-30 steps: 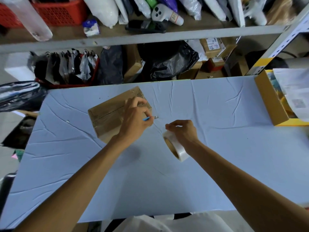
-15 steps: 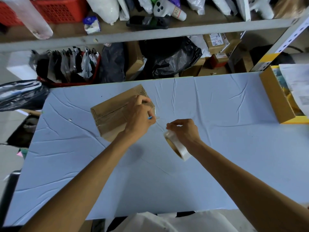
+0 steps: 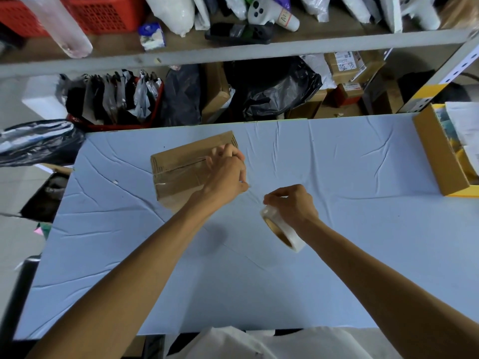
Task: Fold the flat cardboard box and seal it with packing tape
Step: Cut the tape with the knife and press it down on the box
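Cardboard box (image 3: 186, 169), toward the counter's (image 3: 337, 268) far-left corner, is being sealed, the tape roll (image 3: 283, 230), gripped by the right hand's (image 3: 291, 203) fingers, best being held taut, while what the left hand's (image 3: 225, 174) curled fingers grasp cannot be told.

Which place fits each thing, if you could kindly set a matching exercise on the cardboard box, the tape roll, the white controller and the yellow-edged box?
1 cardboard box
2 tape roll
3 white controller
4 yellow-edged box

A at the right edge of the table
B partly under the left hand
C on the upper shelf
D gripped by the right hand

Pairs: 1-B, 2-D, 3-C, 4-A.
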Demonstrator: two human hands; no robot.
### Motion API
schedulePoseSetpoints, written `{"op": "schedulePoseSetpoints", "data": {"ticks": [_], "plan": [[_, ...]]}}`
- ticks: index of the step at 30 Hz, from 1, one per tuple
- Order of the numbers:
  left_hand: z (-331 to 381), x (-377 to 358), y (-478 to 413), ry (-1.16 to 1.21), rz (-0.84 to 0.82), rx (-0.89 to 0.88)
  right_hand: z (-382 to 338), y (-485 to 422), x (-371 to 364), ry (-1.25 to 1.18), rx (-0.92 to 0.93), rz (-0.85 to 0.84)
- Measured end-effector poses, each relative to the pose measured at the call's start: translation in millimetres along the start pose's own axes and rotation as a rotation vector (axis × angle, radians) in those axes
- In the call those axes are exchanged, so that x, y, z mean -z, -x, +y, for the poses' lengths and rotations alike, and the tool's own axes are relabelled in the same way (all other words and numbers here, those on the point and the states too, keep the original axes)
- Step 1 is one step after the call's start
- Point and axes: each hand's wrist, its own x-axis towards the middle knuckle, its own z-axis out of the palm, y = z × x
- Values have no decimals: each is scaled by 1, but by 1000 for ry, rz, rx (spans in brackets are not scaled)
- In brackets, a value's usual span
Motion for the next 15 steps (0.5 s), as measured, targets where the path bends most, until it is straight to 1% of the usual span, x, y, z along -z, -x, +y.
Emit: {"op": "schedulePoseSetpoints", "data": {"ticks": [2,5,6,10,12,15], "plan": [[-8,4,-3,-14,14,13,10,-1,7,72,-31,12],[-15,14,-6,84,7,-56,39,-2,20,269,-26,-4],[-16,15,-5,83,-2,-76,47,-2,24,275,-14,-15],[-11,10,4,47,-2,-123,66,-6,27,171,67,-52],[-11,6,7,40,6,-142,71,-9,21,244,128,-80],[-9,8,7,52,-5,-126,77,-11,11,424,199,-121]]}}
